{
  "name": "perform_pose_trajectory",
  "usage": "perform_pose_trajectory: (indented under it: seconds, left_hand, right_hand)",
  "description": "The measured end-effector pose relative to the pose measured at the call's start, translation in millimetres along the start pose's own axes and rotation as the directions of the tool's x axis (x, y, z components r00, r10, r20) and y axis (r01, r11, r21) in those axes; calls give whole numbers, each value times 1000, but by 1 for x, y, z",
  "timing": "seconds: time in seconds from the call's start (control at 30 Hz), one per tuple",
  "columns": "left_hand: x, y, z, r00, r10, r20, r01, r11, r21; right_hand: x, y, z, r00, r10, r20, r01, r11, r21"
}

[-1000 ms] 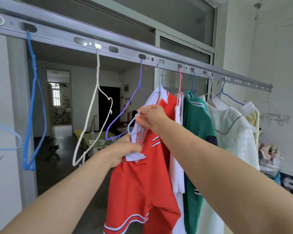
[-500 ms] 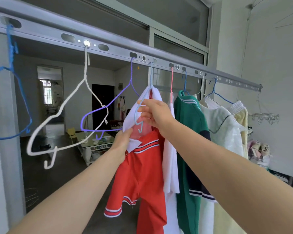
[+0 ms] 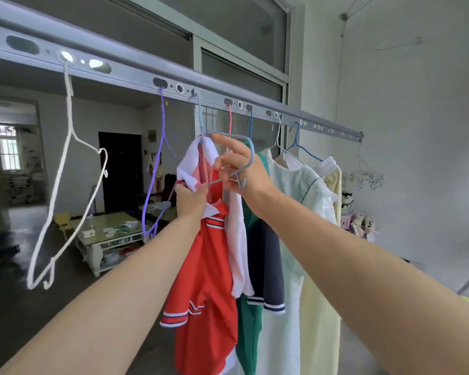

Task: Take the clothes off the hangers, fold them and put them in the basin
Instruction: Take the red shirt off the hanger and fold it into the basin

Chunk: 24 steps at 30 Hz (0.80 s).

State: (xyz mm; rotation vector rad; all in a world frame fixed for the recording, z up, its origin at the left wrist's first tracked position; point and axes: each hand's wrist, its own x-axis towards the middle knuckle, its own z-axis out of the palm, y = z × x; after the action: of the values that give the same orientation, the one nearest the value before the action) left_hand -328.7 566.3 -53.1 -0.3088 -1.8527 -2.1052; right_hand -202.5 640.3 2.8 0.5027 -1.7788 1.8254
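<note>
Overhead, red shirt (image 3: 206,280) vertical, collar (image 3: 190,169) up; left hand (image 3: 190,198) pinching its collar, right hand (image 3: 241,169) fingers (image 3: 228,143) curled round tilted hanger (image 3: 252,151).

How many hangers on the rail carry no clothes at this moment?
2: the white hanger at far left and the purple hanger to its right, beside the red shirt. Others may hang outside the view.

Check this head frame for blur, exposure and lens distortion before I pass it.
Head view: far window blown out; empty white hanger smeared, likely motion blur; left hand, right hand, grey-blue hanger and red shirt acceptably sharp; wide-angle stretch enlarges the forearms toward the lower corners.
</note>
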Motion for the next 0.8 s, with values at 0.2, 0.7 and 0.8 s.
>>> perform_pose_trajectory:
  seconds: [0.2, 0.7, 0.8]
  left_hand:
    - [19, 16, 12, 969, 202, -145, -142, 928, 344]
    - [27, -61, 11, 890, -277, 363, -78, 692, 718]
    - [-2, -69, 0, 828, -413, 378, -3, 672, 741]
  right_hand:
    - [-2, -21, -26, 980, 188, -60, -177, 973, 146]
    - [-14, 3, -68, 974, 225, 17, -214, 900, 379]
    - [-19, 15, -66, 983, 183, -26, -166, 934, 315]
